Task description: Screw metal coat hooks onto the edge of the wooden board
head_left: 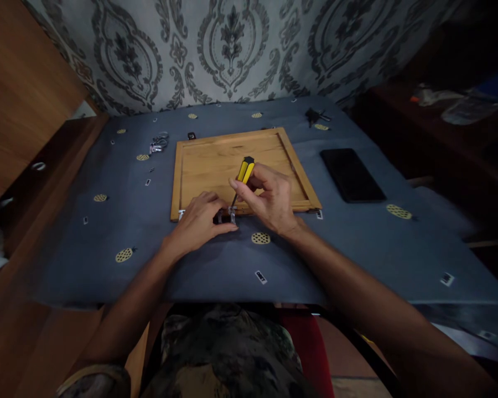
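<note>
A wooden framed panel (219, 166) lies flat on the blue patterned tablecloth (216, 271). My right hand (271, 199) is closed on a yellow and black screwdriver (245, 170), held upright with its shaft pointing down to the panel's near edge. The tip meets a small metal fitting (232, 214) there. My left hand (199, 221) rests over the near left edge, its thumb and fingers pinched around the fitting and a dark part beside it. Whether the tip sits in a screw is too small to tell.
Beyond the panel's left side lie metal pieces (158, 145) and a small black object (191, 136). A black phone (352, 174) lies to the right, with a dark clustered item (315, 116) behind it. A patterned curtain (232, 50) hangs at the back.
</note>
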Demonstrator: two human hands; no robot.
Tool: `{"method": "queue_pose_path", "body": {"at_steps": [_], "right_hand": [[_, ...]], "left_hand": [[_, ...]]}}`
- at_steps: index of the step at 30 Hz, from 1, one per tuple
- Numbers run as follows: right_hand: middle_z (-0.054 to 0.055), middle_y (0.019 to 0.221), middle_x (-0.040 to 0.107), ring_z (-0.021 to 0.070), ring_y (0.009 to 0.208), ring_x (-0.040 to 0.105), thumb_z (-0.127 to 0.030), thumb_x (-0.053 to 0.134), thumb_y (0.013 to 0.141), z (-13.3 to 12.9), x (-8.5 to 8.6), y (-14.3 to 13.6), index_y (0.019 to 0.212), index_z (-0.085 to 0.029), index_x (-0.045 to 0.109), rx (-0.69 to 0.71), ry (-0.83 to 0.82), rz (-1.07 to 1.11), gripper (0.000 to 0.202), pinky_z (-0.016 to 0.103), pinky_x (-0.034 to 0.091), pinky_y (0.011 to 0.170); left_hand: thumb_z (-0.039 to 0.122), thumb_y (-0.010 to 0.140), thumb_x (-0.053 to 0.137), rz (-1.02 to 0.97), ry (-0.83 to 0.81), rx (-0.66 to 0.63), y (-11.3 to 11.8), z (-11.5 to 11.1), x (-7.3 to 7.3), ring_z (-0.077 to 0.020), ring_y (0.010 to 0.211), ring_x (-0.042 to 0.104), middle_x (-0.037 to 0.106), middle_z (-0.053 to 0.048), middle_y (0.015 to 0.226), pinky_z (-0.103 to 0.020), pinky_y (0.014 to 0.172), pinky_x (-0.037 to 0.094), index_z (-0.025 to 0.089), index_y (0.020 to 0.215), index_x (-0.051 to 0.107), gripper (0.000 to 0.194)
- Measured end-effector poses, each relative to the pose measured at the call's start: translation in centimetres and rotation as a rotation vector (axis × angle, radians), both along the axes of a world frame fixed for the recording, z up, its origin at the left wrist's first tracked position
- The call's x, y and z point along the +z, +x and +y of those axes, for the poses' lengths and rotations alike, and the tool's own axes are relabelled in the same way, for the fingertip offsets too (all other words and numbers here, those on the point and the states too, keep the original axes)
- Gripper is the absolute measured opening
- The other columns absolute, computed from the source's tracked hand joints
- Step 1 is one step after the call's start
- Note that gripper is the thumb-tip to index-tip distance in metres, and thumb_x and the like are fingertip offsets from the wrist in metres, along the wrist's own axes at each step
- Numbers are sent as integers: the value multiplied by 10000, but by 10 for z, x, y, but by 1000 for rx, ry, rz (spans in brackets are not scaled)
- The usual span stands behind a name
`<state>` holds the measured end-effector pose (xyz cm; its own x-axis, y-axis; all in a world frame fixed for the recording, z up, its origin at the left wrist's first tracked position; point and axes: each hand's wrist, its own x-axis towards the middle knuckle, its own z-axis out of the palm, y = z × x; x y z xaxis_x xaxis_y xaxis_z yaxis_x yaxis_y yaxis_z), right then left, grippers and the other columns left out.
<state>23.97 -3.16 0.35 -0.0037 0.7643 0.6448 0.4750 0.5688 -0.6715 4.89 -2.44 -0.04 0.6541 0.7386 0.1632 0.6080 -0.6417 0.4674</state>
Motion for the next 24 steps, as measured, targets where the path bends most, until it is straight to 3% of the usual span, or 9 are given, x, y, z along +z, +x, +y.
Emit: {"method": "queue_pose_path", "body": {"at_steps": [20,24], "right_hand": [[-57,635,477,105,565,459,-445,709,964,3,-1,-3,698,-233,472,0,76,8,415,282,385,561],[-50,630,508,108,562,488,-496,707,952,1,1,-2,688,-231,491,-3,53,16,432,276,393,544]], "left_hand": [[381,878,833,0,-20,-5,0,3,-3,-277,1018,641,679,-69,1026,-424,918,519,180,971,676,272],[366,859,855,-4,-12,5,1,2,-1,-271,1017,641,678,-58,1014,-411,908,514,185,949,681,267]]}}
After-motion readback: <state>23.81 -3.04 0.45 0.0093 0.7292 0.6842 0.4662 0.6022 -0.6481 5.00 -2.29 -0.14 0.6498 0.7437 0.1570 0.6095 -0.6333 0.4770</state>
